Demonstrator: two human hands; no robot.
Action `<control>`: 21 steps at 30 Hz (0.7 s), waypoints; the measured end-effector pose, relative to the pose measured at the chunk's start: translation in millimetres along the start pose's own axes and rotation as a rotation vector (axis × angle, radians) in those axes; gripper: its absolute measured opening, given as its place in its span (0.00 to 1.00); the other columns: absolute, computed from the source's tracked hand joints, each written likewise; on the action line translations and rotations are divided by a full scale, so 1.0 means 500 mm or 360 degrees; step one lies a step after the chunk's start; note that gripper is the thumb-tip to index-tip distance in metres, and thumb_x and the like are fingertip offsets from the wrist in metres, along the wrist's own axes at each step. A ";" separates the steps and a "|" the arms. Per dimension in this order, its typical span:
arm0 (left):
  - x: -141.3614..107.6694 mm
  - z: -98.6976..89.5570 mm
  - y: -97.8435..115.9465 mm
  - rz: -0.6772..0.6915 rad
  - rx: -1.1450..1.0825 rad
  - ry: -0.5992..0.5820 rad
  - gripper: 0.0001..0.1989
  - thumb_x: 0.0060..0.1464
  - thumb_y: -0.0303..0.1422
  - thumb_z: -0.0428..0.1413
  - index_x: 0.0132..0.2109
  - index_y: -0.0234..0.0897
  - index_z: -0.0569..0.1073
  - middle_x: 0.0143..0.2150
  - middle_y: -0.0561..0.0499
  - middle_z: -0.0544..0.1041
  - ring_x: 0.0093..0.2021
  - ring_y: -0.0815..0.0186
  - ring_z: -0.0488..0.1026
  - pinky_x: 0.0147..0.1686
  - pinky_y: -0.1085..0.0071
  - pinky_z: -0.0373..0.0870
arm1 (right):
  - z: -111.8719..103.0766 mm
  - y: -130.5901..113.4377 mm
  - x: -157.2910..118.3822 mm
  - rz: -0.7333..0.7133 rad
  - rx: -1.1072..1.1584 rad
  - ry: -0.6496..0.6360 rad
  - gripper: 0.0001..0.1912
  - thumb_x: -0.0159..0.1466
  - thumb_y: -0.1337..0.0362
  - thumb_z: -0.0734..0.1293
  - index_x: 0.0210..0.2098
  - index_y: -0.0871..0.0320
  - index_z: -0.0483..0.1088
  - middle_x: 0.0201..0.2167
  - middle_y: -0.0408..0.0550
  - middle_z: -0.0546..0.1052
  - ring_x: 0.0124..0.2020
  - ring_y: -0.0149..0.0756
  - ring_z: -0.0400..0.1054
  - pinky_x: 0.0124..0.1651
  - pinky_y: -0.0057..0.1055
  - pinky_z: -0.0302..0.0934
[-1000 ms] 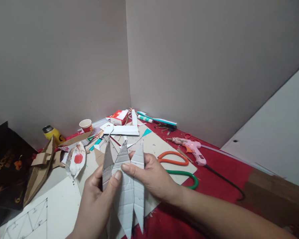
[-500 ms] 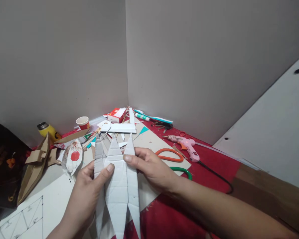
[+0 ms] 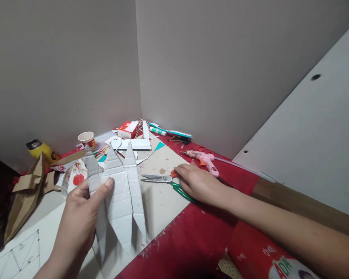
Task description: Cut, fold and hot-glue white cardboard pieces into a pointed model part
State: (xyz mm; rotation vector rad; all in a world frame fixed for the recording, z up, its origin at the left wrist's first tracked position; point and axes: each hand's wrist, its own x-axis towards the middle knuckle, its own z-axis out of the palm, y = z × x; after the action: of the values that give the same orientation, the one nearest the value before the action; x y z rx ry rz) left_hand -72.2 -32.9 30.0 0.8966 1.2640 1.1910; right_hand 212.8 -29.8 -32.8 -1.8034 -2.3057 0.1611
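My left hand [image 3: 83, 209] pinches a folded white cardboard piece [image 3: 118, 209] between thumb and fingers, upright above the table. The piece has three long panels joined side by side, each pointed at top and bottom. To its right, my right hand [image 3: 200, 184] is closed over the handles of a pair of scissors [image 3: 165, 178], one handle orange and one green. The scissors lie on a pale board [image 3: 159, 209], blades toward the cardboard. My palm and fingers hide part of the orange handle.
A pink glue gun [image 3: 206, 162] lies beyond my right hand. A paper cup [image 3: 86, 139], a yellow bottle [image 3: 42, 150], a red and white box [image 3: 128, 129] and a glue stick [image 3: 157, 131] stand or lie farther back. A brown cardboard boat-like shape [image 3: 25, 201] sits left.
My right hand has let go of the cardboard and moved right onto the scissors. My left hand still holds the cardboard, now farther left in view.
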 end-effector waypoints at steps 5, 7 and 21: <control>-0.005 0.007 0.002 0.0036 -0.0013 -0.0064 0.20 0.38 0.38 0.70 0.40 0.35 0.79 0.32 0.48 0.83 0.29 0.59 0.79 0.32 0.66 0.76 | -0.007 0.018 0.010 -0.0068 -0.0081 -0.0085 0.15 0.59 0.73 0.58 0.42 0.64 0.72 0.40 0.60 0.75 0.40 0.45 0.71 0.42 0.38 0.63; -0.007 0.009 0.007 0.0070 -0.0004 -0.0073 0.21 0.38 0.39 0.69 0.40 0.34 0.80 0.33 0.46 0.83 0.30 0.58 0.79 0.32 0.66 0.75 | -0.013 0.025 0.003 -0.0042 -0.0064 -0.0149 0.17 0.58 0.73 0.59 0.45 0.62 0.71 0.41 0.59 0.75 0.40 0.44 0.71 0.42 0.37 0.64; 0.001 -0.014 0.026 0.0143 0.0014 -0.0270 0.18 0.44 0.39 0.66 0.43 0.38 0.81 0.33 0.45 0.83 0.26 0.61 0.77 0.26 0.67 0.74 | -0.035 0.048 -0.022 -0.0083 -0.0153 -0.0249 0.22 0.47 0.74 0.62 0.42 0.60 0.68 0.42 0.57 0.74 0.44 0.47 0.70 0.45 0.40 0.63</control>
State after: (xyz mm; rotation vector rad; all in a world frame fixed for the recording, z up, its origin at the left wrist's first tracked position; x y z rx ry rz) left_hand -81.2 -30.6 41.6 1.0476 1.1027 1.1540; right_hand 241.9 -35.2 -22.1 -1.8341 -2.5054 0.1923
